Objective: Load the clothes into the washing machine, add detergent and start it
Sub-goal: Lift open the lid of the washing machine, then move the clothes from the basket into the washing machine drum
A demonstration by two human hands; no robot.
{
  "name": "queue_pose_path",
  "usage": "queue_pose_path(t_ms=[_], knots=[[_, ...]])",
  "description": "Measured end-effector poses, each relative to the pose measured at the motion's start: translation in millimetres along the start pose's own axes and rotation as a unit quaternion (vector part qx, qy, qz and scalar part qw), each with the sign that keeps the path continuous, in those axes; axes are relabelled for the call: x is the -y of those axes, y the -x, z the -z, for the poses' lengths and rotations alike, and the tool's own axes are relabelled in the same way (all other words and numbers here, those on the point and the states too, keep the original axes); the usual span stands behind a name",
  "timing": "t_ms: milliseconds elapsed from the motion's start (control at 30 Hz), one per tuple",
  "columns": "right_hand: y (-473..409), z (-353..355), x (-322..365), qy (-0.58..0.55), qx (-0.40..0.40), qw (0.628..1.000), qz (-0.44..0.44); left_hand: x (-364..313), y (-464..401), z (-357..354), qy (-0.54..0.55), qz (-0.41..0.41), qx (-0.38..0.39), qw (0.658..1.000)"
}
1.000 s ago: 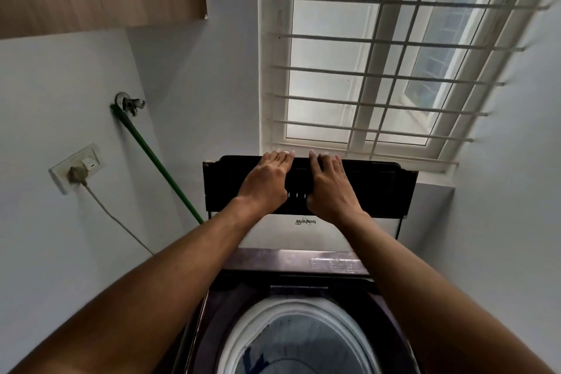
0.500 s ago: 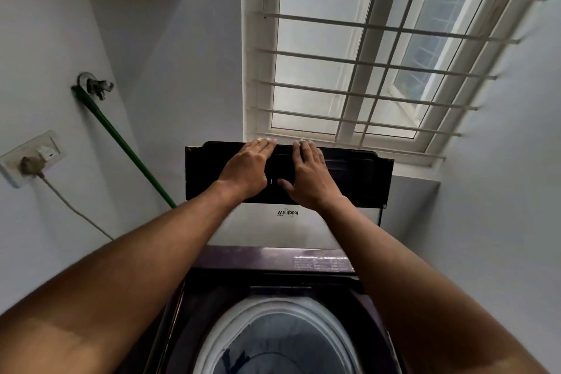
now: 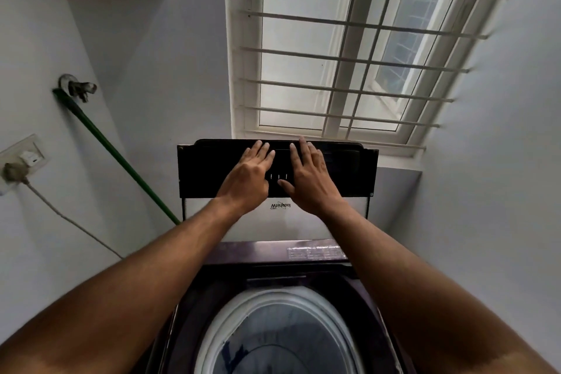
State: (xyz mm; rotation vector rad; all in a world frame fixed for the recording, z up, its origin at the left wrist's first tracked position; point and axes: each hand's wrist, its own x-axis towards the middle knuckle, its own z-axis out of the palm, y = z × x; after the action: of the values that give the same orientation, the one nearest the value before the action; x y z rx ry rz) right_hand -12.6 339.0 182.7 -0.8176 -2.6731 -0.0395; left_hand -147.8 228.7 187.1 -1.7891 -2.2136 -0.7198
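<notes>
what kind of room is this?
Likely a home laundry or utility corner: a top-loading washing machine with its lid raised, a wall tap with a green hose, and a barred window behind.

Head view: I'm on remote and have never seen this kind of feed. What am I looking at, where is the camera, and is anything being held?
This one picture comes from a wide-angle camera worn on a person's head, looking forward and down along both bare arms. There is no robot. Below is a top-loading washing machine, its round drum open to view. Its folded lid stands raised under a barred window. The left hand and right hand lie flat on the lid's dark panel, fingers straight, so there is no grip on anything. On the left wall are a tap with a green hose and a socket with a plug in it. What is inside the drum is too blurred to tell.
</notes>
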Motion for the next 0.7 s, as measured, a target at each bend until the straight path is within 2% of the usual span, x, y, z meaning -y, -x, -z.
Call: queue_pose_path(t_ms=[300,433,567,700], knots=[[84,25,-21,0.013,-0.06,0.996,-0.06,-60,22,1,0.055,-0.049,-0.026,0.997],[135,32,-39,0.007,-0.062,0.992,-0.106,-87,40,-16,0.085,-0.07,0.003,0.994],[198,31,-60,0.002,-0.107,0.982,-0.153,-114,75,-41,0.121,-0.098,0.042,0.987],[268,19,-73,0.008,-0.075,0.973,-0.218,-145,117,-72,0.155,-0.099,0.107,0.977]])
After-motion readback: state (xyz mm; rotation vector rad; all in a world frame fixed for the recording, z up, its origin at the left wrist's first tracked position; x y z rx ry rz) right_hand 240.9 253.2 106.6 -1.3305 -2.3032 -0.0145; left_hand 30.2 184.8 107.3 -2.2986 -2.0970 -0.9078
